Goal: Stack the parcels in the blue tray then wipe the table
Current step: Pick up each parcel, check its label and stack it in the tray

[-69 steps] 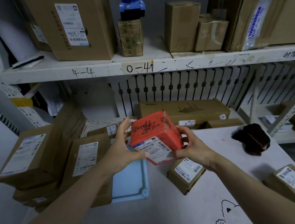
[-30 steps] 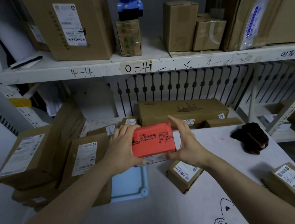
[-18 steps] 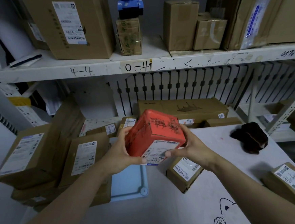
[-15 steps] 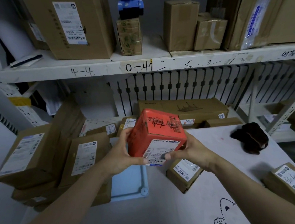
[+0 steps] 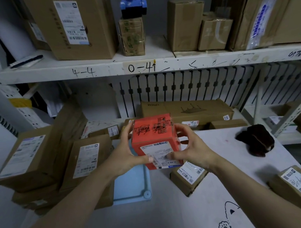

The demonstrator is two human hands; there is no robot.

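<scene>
Both hands grip the red parcel [image 5: 154,142] in the middle of the frame. The left hand [image 5: 126,157] holds its left side with the thumb laid on the white label, and the right hand [image 5: 194,151] curls round its right side, thumb also on the label. The parcel is in the air, tilted with the label face toward the camera. I think it is held this way to read the label or to choose which face goes down. It hangs just above the right edge of the blue tray [image 5: 133,185], so the way down looks short.

Only a bare part of the tray shows, below the parcel. Brown cartons [image 5: 88,163] stand close at its left and hide the rest; whether they are inside it I cannot tell. On the white table [image 5: 172,220] a small brown parcel [image 5: 187,179] lies just beside the tray, under the right wrist, and another parcel [image 5: 299,188] lies at the lower right — both probably wait for stacking. A dark cloth [image 5: 256,141] lies at the right, apart from them — likely for the wiping.
</scene>
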